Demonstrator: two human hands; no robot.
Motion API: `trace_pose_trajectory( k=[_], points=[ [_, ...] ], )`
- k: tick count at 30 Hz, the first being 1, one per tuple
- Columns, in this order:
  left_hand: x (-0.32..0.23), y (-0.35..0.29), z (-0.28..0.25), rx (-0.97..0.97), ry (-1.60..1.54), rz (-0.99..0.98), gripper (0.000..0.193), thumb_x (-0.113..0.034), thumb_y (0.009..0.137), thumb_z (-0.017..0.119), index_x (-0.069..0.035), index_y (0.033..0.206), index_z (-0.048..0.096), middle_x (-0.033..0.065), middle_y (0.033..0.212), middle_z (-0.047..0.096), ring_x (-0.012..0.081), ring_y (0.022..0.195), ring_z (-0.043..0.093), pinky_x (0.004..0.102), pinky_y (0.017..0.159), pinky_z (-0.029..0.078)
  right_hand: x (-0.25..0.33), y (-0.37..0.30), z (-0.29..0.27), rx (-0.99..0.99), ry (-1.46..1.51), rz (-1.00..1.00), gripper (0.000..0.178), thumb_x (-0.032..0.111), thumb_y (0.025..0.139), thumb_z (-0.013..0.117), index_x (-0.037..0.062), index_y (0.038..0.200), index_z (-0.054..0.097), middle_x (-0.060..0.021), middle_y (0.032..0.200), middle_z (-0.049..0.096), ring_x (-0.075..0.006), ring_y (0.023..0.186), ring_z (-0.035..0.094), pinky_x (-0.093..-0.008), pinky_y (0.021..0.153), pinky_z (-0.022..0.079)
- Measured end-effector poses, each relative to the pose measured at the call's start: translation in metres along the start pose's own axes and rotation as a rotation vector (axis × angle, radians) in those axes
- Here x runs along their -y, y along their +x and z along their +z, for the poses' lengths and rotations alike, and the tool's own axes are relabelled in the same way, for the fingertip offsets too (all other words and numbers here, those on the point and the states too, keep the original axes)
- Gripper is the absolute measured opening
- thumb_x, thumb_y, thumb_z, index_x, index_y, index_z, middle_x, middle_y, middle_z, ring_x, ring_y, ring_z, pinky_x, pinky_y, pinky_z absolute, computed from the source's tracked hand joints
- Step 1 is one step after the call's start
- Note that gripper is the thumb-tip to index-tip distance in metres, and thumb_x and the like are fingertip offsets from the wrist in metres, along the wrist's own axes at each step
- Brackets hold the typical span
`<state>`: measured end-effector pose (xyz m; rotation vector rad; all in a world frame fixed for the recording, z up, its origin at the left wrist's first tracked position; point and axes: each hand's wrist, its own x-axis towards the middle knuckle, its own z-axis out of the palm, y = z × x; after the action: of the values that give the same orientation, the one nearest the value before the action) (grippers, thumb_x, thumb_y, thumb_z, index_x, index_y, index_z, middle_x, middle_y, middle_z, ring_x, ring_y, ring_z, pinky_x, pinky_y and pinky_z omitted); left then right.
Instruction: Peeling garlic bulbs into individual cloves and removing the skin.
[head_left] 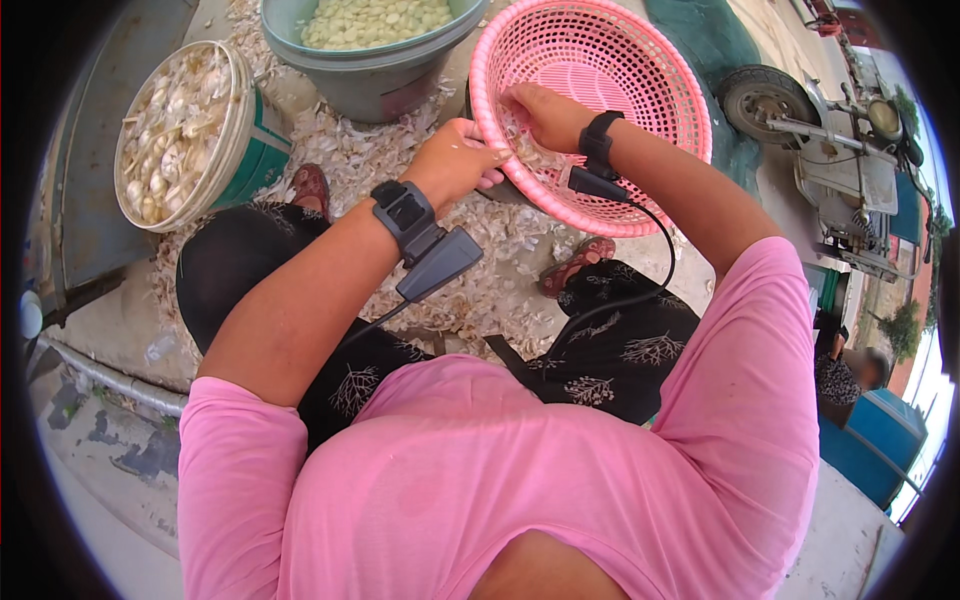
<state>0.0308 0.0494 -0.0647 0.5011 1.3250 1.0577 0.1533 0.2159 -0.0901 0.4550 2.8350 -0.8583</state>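
A pink plastic basket [690, 110] with a lattice wall stands ahead of me, tilted toward me. Some pale garlic [528, 150] and papery skins lie inside its near left side. Over them my right hand [548, 115] reaches into the basket, its fingers bent and closed. Its fingertips are hidden, so whatever they grip does not show. My left hand [455, 160] is at the outer left of the rim, thumb reaching to the edge and fingers curled. Anything pinched in it is too small to make out.
Left stands a bucket [240, 140] full of unpeeled garlic bulbs. A grey-green tub [370, 70] at the back holds peeled cloves in liquid. Garlic skins [450, 285] litter the ground around my feet. To the right are green netting [710, 50], a three-wheeled vehicle [840, 170] and a person [845, 375].
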Motion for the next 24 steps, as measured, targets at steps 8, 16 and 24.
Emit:
trace_pose_trajectory(
  k=[8,16,24],
  points=[
    [0.001,-0.001,0.000,-0.026,0.032,0.020,0.032,-0.014,0.078,0.063,-0.001,0.102,0.045,0.0075,0.084,0.058,0.0137,0.070,0.058,0.0252,0.063,0.048,-0.006,-0.023,-0.006,0.209,0.051,-0.123,0.036,-0.003,0.075,0.049,0.0065,0.110,0.049,-0.0132,0.101,0.051,-0.0289,0.096,0.052,-0.0349,0.084,0.042],
    [-0.001,-0.002,0.002,-0.027,0.072,0.001,0.032,-0.015,0.079,0.063,-0.001,0.102,0.046,0.0074,0.084,0.059,0.0134,0.069,0.057,0.0249,0.063,0.047,0.010,-0.055,-0.021,0.443,0.117,0.045,0.051,-0.008,0.067,0.048,0.0119,0.113,0.047,-0.0094,0.097,0.050,-0.0230,0.087,0.049,-0.0326,0.076,0.040],
    [0.001,0.000,0.001,-0.020,0.073,0.019,0.029,-0.016,0.079,0.063,-0.001,0.099,0.048,0.0063,0.084,0.059,0.0126,0.068,0.056,0.0246,0.061,0.046,0.014,-0.061,-0.029,0.684,0.208,0.184,0.048,0.005,0.057,0.063,0.0105,0.103,0.051,-0.0018,0.088,0.052,-0.0139,0.080,0.049,-0.0282,0.070,0.040]
  ],
)
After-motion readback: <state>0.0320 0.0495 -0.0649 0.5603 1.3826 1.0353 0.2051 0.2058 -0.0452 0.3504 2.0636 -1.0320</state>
